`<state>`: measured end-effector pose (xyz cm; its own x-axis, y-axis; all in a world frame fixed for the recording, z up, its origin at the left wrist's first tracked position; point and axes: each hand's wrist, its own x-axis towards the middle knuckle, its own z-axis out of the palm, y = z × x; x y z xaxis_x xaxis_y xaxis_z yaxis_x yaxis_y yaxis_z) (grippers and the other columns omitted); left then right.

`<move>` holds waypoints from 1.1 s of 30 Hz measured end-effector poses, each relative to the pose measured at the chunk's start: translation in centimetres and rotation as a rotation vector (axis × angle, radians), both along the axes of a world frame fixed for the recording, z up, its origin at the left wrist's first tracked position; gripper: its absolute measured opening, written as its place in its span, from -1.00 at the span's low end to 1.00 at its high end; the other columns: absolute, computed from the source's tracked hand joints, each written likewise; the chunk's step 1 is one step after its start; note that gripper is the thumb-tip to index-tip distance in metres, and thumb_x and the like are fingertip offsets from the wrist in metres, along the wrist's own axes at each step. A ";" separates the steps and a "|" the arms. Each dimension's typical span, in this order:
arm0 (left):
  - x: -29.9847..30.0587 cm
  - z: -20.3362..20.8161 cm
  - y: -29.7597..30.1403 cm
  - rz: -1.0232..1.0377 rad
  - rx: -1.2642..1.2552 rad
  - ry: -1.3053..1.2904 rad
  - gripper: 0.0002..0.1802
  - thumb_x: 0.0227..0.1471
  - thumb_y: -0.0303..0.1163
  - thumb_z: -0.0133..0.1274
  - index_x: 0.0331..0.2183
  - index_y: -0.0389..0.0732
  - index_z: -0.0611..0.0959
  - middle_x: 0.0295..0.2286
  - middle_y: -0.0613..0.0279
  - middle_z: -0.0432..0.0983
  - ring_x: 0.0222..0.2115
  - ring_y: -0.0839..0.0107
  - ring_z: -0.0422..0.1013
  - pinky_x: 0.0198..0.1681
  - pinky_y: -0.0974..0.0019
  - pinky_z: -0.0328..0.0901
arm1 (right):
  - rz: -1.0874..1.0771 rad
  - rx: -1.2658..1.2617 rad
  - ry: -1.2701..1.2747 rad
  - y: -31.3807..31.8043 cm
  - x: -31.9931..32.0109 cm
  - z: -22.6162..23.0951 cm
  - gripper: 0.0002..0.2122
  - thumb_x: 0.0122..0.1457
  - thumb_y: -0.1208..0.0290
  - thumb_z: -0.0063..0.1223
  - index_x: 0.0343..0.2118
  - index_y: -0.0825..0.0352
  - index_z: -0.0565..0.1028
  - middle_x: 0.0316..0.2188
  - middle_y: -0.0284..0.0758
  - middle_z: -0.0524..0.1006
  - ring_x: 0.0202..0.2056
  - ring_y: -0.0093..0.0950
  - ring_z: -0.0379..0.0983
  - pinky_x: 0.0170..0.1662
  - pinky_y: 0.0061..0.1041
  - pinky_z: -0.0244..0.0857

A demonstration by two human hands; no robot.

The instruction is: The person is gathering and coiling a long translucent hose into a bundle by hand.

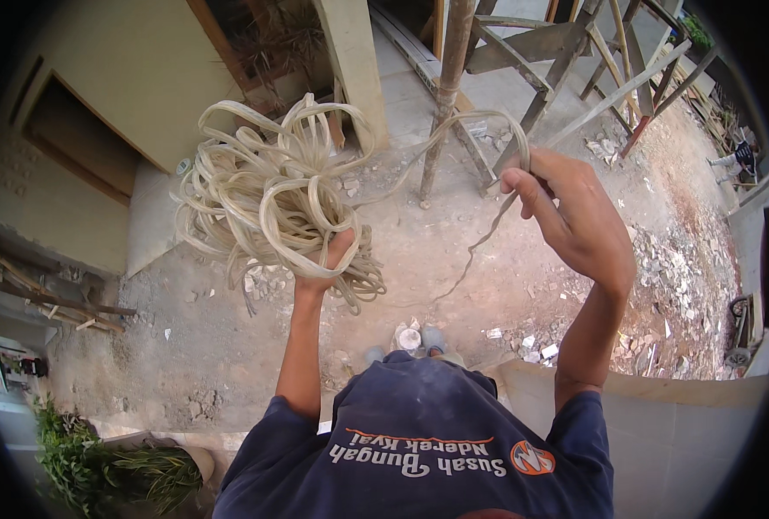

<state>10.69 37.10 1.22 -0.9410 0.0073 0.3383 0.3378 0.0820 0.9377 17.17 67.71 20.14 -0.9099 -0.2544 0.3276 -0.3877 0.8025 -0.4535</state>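
A big loose bundle of pale, off-white cord [255,195] hangs in many loops over and around my left hand [331,258], which is raised at the left of centre. The fingers of that hand are mostly hidden behind the loops. From the bundle one strand runs right and arches up to my right hand [574,208]. There the strand passes between the thumb and the curled fingers. Its thinner, kinked end part [479,246] drops from the right hand toward the ground.
Wooden posts and braces [443,104] stand ahead, next to a wooden trestle frame [631,69]. Broken tile rubble [652,294] litters the ground at right. A pale wall [99,147] with openings is at far left, and potted plants [73,458] are lower left.
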 end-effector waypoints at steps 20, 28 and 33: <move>-1.6 -5.4 0.0 0.060 -0.114 0.206 -0.34 -0.07 -0.37 0.44 0.03 -0.23 0.47 -0.15 0.19 0.51 -0.13 0.42 0.46 -0.08 0.27 0.42 | 0.697 -0.502 0.312 -14.9 -4.8 2.8 -0.77 0.32 0.38 -0.02 -0.35 0.49 0.49 -0.40 0.01 0.61 -0.26 -0.01 0.58 -0.17 -0.12 0.42; 0.5 1.0 2.4 -0.004 0.338 0.221 -0.32 0.02 -0.32 0.39 0.07 -0.24 0.38 -0.26 0.13 0.56 -0.19 0.38 0.48 0.01 0.18 0.40 | 0.796 -0.299 0.435 -21.6 -1.0 -0.9 -0.86 0.14 0.40 0.07 -0.33 0.36 0.44 -0.49 -0.22 0.50 -0.42 -0.23 0.58 -0.41 -0.28 0.47; 0.4 0.1 4.4 0.138 0.462 0.359 -0.36 0.08 -0.35 0.33 0.07 -0.24 0.33 -0.35 0.15 0.56 -0.28 0.36 0.47 0.00 0.18 0.39 | 0.662 -0.345 0.502 -25.9 1.2 -4.6 -0.85 0.08 0.36 0.09 -0.36 0.31 0.44 -0.45 -0.36 0.42 -0.44 -0.40 0.52 -0.54 -0.45 0.44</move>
<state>11.06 41.51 1.30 -0.7489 -0.3305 0.5744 0.6554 -0.2411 0.7158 18.38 41.84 15.56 -0.3410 -0.4898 0.8024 -0.9399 0.1950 -0.2804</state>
